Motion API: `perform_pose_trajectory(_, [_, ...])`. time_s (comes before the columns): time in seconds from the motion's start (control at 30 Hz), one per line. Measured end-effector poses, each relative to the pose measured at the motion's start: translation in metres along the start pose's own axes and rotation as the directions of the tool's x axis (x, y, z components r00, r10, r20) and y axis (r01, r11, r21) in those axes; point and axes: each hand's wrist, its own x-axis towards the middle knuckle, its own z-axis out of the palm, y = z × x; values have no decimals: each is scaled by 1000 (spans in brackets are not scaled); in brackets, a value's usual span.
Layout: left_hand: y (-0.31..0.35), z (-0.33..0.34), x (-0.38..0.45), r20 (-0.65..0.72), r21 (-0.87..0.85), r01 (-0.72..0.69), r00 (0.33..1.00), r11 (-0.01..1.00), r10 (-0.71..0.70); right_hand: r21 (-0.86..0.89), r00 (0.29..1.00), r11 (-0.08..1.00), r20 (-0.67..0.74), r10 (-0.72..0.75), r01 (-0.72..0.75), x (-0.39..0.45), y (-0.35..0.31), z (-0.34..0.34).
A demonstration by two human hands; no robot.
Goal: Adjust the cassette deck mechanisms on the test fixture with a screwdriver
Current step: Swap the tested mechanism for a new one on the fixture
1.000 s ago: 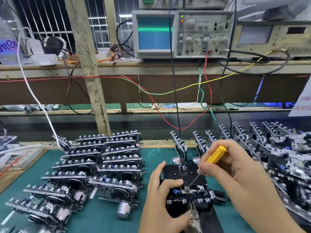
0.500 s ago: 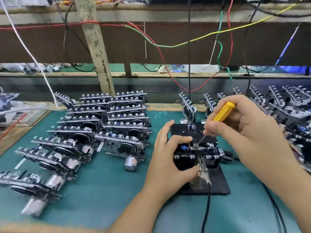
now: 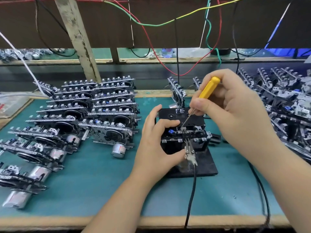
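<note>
A black cassette deck mechanism [image 3: 196, 137] sits on a black test fixture [image 3: 204, 167] at the centre of the green mat, with a black cassette marked "FE" [image 3: 180, 115] loaded in it. My left hand [image 3: 155, 142] grips the mechanism's left side, thumb under the front, fingers over the top. My right hand [image 3: 235, 113] pinches a yellow-handled screwdriver [image 3: 208, 88]; its thin blade slants down-left and its tip rests on the metal head part [image 3: 183, 131]. A metal crocodile clip [image 3: 189, 153] on a black cable is clamped to the mechanism's front.
Rows of cassette mechanisms [image 3: 87, 111] lie stacked on the mat [image 3: 94, 182] to the left. Another heap of mechanisms [image 3: 289, 105] fills the right. Coloured wires [image 3: 151, 24] hang from the shelf behind. A wooden post [image 3: 80, 42] stands at back left. A black cable [image 3: 190, 199] runs toward the front edge.
The camera has tilted further down, so the oscilloscope has left the view. Both hands keep their hold, with the screwdriver tip still on the mechanism's head.
</note>
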Motion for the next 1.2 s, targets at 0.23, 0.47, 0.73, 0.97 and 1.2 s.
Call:
perform_pose_trajectory(0.23, [1,-1,-1,3,17,2,1000,1000,-2,-98,1000,995,16,12,-10,1,0,-3])
perform_pose_trajectory(0.47, [1,0,-1,7,16,0,1000,1000,0,-249,998,967,9,-58,58,4,-3,6])
perform_pose_trajectory(0.73, [0,0,-1,-5,4,-14,1000,1000,14,-454,992,882,70,-105,125,11,-7,3])
perform_pose_trajectory(0.97, [-3,0,0,-6,20,-31,999,999,31,-309,997,950,68,-24,44,7,-8,2])
perform_pose_trajectory(1.2, [-1,-4,-4,-5,8,-31,1000,999,31,-232,995,970,-59,-84,68,-2,9,4])
